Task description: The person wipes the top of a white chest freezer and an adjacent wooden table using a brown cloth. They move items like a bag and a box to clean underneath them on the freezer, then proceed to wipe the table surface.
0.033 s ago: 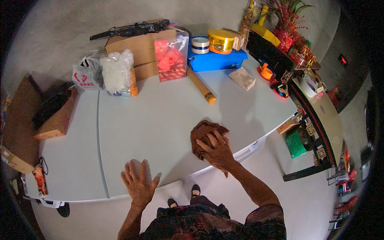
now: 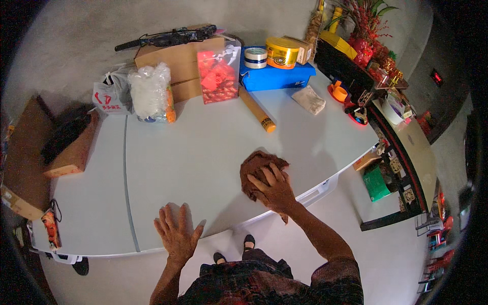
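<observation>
My right hand (image 2: 275, 189) presses down on a crumpled brown cloth (image 2: 254, 163) near the front edge of the pale tabletop (image 2: 188, 152), right of the middle. Its fingers curve over the cloth, and one end of the cloth hangs below the wrist. To the left, my left hand (image 2: 178, 234) lies palm down on the table's near edge. Its fingers are spread and it holds nothing. Beyond the brown cloth lies a yellow-brown tube (image 2: 257, 110). A folded beige cloth (image 2: 308, 99) rests farther back on the right.
Along the back stand a grey-white plastic bag (image 2: 112, 96), a bubble-wrapped bundle (image 2: 150, 91), a cardboard box (image 2: 178, 63), a red see-through bag (image 2: 217, 76) and a blue box (image 2: 277, 79) carrying tape and a yellow tin. Open cartons (image 2: 25, 157) sit left; a dark-framed cabinet (image 2: 401, 162) stands right.
My right hand and the brown cloth have shifted very slightly left and away from me. My left hand stays in place.
</observation>
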A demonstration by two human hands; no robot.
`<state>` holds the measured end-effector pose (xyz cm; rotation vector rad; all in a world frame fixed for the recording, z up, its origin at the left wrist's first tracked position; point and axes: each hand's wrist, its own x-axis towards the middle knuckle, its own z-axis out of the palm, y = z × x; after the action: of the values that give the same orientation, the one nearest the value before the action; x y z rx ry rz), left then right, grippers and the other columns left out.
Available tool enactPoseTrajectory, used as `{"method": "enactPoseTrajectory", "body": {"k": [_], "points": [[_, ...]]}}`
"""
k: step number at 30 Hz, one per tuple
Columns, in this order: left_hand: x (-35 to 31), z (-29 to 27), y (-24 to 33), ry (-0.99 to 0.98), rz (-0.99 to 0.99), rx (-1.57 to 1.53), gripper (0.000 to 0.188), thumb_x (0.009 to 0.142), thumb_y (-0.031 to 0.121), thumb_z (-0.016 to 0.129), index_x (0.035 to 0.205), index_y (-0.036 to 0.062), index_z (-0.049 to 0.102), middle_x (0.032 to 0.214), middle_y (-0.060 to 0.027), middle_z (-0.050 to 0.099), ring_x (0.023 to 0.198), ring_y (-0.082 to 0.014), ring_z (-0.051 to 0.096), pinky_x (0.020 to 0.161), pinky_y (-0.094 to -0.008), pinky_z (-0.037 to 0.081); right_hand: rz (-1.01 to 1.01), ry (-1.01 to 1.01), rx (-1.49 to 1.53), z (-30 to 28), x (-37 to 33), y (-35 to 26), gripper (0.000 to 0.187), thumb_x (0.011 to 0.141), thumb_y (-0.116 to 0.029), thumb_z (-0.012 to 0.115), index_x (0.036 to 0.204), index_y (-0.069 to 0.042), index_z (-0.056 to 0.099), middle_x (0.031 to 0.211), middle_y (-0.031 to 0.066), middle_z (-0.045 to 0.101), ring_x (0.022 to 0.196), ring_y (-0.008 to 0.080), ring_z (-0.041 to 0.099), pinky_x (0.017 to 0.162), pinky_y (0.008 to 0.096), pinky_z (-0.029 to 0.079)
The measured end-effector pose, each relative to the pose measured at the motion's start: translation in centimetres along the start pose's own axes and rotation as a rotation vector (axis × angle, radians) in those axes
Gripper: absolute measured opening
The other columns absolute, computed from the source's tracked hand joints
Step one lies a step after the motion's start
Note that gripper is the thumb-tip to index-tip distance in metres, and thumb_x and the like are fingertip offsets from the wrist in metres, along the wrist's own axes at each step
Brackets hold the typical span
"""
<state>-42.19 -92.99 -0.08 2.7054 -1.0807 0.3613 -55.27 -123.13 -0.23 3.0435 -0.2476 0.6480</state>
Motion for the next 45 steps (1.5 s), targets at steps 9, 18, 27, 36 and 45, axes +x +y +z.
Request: {"method": "enactPoseTrajectory", "body": {"k": [9, 18, 27, 36, 45], "points": [[0.8, -1.7, 0.9, -0.132, -0.078, -0.049, 0.072, 0.082, 0.058, 0.057, 0.136, 0.0121, 0.044, 0.143, -0.0261, 0.030, 0.134, -0.0440, 0.025, 0.107, -0.0616, 0.015, 0.201, 0.133, -0.098, 7.2, 11.9, 5.0, 0.053, 0.083, -0.041, 0.060, 0.132, -0.025, 0.051, 0.131, 0.0207, 0.041, 0.124, 0.0436, 0.033, 0.091, 0.0590, 0.032], [0.6, -1.1, 0.6, -0.182, -0.156, -0.043, 0.075, 0.076, 0.065, 0.057, 0.132, 0.0153, 0.049, 0.142, -0.0248, 0.028, 0.134, -0.0436, 0.023, 0.106, -0.0642, 0.013, 0.455, -0.120, -0.058, 10.7, 23.5, 5.5, 0.052, 0.093, -0.046, 0.039, 0.142, -0.027, 0.036, 0.143, 0.0153, 0.032, 0.130, 0.0379, 0.026, 0.100, 0.0561, 0.022], [0.7, -0.9, 1.0, -0.177, -0.122, 0.076, 0.086, 0.076, 0.073, 0.052, 0.142, 0.0183, 0.038, 0.146, -0.0248, 0.023, 0.137, -0.0423, 0.019, 0.108, -0.0625, 0.010, 0.073, 0.454, 0.052, 14.4, 25.1, -2.1, 0.044, 0.076, -0.034, 0.062, 0.114, -0.013, 0.061, 0.116, 0.0251, 0.050, 0.110, 0.0541, 0.040, 0.083, 0.0742, 0.029], [-0.8, 0.6, -2.6, 0.128, -0.065, -0.399, 0.090, 0.084, 0.067, 0.043, 0.149, 0.0095, 0.020, 0.151, -0.0249, 0.014, 0.135, -0.0422, 0.021, 0.109, -0.0537, 0.018, -0.307, 0.042, 0.301, 6.8, 13.6, -17.8, 0.061, 0.078, -0.043, 0.059, 0.132, -0.019, 0.047, 0.136, 0.0209, 0.038, 0.128, 0.0466, 0.027, 0.095, 0.0590, 0.027], [0.9, 2.8, -3.1, -0.103, 0.059, -0.018, 0.072, 0.092, 0.048, 0.049, 0.149, 0.0149, 0.022, 0.151, -0.0226, 0.015, 0.135, -0.0405, 0.024, 0.107, -0.0531, 0.022, -0.050, 0.300, 0.199, 6.4, 3.2, -12.2, 0.051, 0.078, -0.042, 0.062, 0.124, -0.021, 0.056, 0.134, 0.0171, 0.043, 0.131, 0.0418, 0.028, 0.097, 0.0582, 0.030]]}}
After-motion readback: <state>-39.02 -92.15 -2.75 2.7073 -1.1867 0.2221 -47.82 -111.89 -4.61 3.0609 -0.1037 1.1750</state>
